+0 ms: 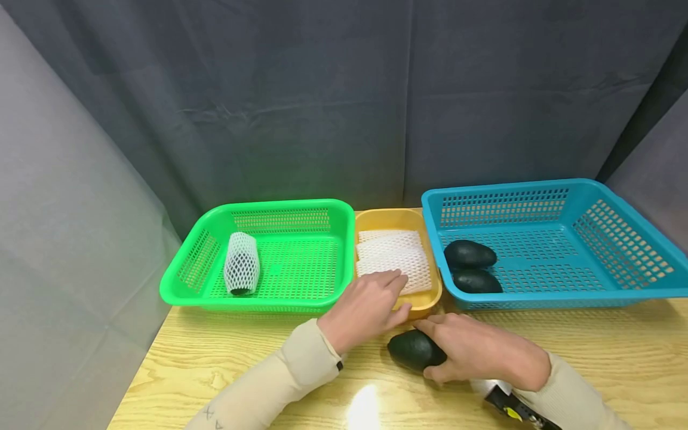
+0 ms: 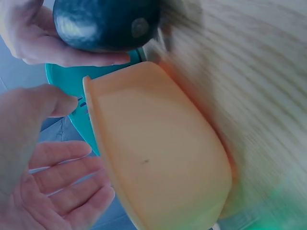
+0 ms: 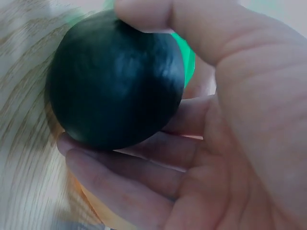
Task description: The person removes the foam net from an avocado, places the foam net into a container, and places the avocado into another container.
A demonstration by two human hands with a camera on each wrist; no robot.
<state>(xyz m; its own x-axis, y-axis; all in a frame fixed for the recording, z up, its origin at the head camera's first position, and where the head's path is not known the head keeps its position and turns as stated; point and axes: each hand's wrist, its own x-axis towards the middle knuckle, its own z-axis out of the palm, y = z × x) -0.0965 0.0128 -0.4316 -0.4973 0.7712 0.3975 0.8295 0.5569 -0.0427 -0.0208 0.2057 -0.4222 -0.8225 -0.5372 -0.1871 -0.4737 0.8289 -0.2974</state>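
A dark grey curtain (image 1: 295,107) fills your far side, cut off at the top. In front of it lies the wood-grained bench (image 1: 177,370), its near edge out of frame. On the right stands the blue basket (image 1: 543,245), its far-right corner running out of view; two bare avocados (image 1: 469,255) lie against its left side. On the left, the green basket (image 1: 295,263) holds one netted avocado (image 1: 242,266) in its left half, a dark end showing at the near opening. Between them sits the yellow tub (image 1: 424,298) with overlapping white foam nets (image 1: 398,257); you cannot count them.

Your hands are apart. The left hand (image 1: 371,304) reaches over the tub's near rim, fingers loosely extended and holding nothing; whether the fingertips touch the nets is hard to tell. Your right hand (image 1: 467,349) grips the held avocado (image 1: 412,350) just near of the tub, thumb on one side, fingers curled round the other, hiding part of it. A black strap (image 1: 518,412) crosses your right wrist, partly cut off. Small dark marks (image 1: 212,417) on your left sleeve (image 1: 269,382) are too faint to read. A round pale spot (image 2: 140,28) marks the held avocado's skin.
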